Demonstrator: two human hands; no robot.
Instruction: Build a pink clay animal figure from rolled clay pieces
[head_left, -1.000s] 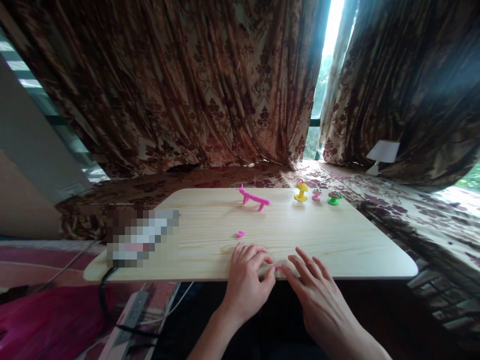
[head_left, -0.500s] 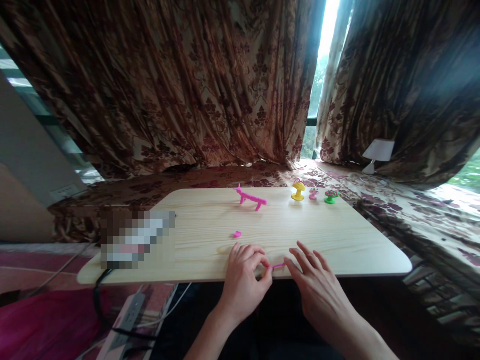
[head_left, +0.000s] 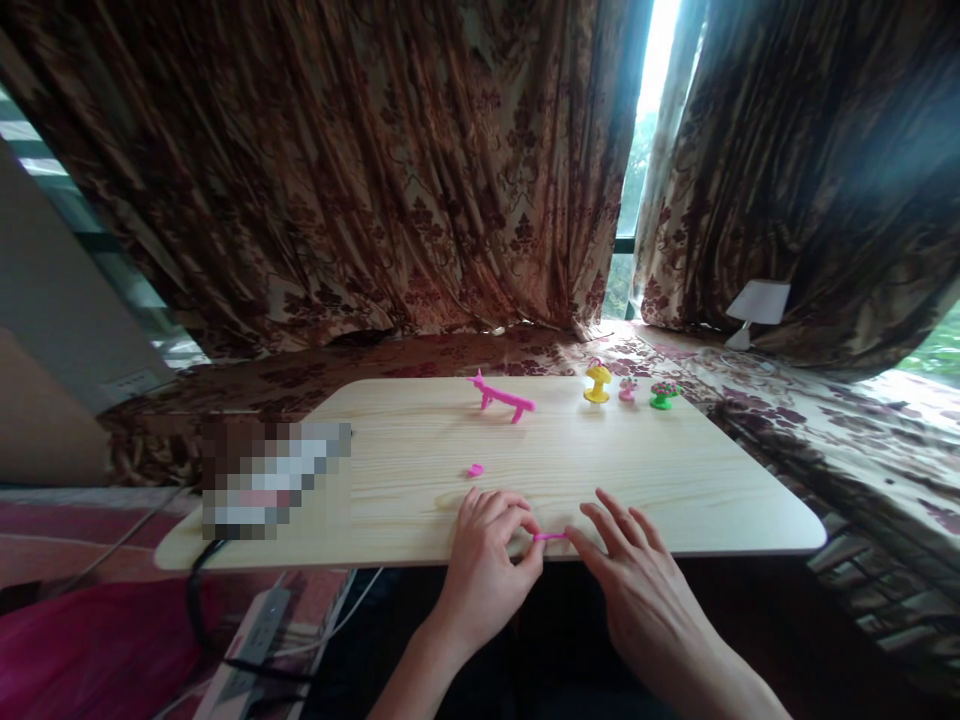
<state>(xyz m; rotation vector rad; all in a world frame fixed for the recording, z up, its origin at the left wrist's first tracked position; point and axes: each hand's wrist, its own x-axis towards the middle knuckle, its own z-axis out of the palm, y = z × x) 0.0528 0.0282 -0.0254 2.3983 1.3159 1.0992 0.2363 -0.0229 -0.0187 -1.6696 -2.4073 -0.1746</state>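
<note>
Thumb and index finger of my left hand [head_left: 491, 545] pinch the left end of a thin pink clay strip [head_left: 553, 537] at the table's front edge. My right hand [head_left: 634, 560] lies over the tabletop with fingers spread, its index fingertip touching the strip's right end. Beyond my left hand sits a small lump of pink clay [head_left: 475, 470]. Farther back stands a pink clay animal figure [head_left: 506, 398] on short legs, its pointed head end to the left.
At the table's [head_left: 405, 440] back right stand a yellow clay mushroom [head_left: 598, 384], a small pink clay figure [head_left: 628, 390] and a green clay mushroom [head_left: 664, 396] with a dotted top. A blurred-out object [head_left: 281, 480] lies on the left. A power strip [head_left: 259, 630] is below, left.
The pink strip shows slightly more of its length between my hands, and my right hand has shifted very slightly. The clay figures stay where they were.
</note>
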